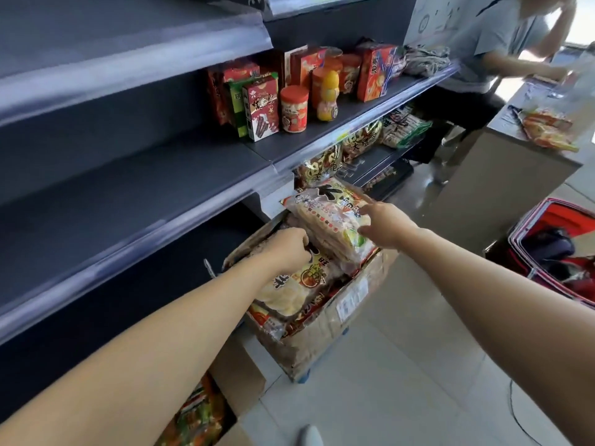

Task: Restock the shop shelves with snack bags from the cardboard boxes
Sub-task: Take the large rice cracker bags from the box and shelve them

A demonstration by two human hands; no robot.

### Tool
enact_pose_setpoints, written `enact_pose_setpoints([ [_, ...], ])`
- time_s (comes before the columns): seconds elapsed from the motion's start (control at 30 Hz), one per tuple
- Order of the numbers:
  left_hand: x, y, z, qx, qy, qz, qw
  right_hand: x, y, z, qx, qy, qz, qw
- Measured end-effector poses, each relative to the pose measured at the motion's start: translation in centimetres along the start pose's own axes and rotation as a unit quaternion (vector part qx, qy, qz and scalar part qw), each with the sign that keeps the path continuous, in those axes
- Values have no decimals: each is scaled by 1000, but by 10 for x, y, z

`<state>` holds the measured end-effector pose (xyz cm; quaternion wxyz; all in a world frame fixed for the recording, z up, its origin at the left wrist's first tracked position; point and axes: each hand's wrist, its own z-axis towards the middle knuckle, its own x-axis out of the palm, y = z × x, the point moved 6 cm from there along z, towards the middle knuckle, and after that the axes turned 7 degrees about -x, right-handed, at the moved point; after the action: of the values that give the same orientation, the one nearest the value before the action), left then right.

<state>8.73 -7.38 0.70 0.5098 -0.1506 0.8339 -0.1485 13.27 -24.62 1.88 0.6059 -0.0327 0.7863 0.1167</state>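
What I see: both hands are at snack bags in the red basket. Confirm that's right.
Wrong container. The head view shows the left hand and right hand at snack bags in the cardboard box beside the shelves; the red basket stands apart.

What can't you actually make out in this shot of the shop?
All from the head view:
1. On the left hand, the fingertips curl behind the knuckles, so its grip on the snack bag is unclear.
2. Lower layers in the cardboard box: covered by the top bags.
3. Box label print: too blurred.
4. Second box, bottom left: cut off by the frame edge and the left arm.
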Motion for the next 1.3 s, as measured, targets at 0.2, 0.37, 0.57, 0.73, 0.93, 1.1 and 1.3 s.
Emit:
enact_pose_setpoints([
  [0.2,27,-25,54,-34,3,8,999,27,-53,47,16,46,-4,999],
  [0.37,44,-20,86,-86,16,-37,996,49,-75,84,30,73,26,997],
  [0.57,52,-12,119,-182,8,-206,961,71,-87,113,58,107,119,985],
  [0.73,69,-4,137,-210,32,-327,921,80,-99,119,100,98,250,958],
  [0.93,28,9,107,-206,-12,-344,916,91,-80,104,141,191,402,884],
  [1.1,-20,32,71,-169,-60,-282,942,66,-25,86,97,158,524,831],
  [1.3,-114,65,-6,-122,-184,-262,940,-21,73,72,-2,28,503,864],
])
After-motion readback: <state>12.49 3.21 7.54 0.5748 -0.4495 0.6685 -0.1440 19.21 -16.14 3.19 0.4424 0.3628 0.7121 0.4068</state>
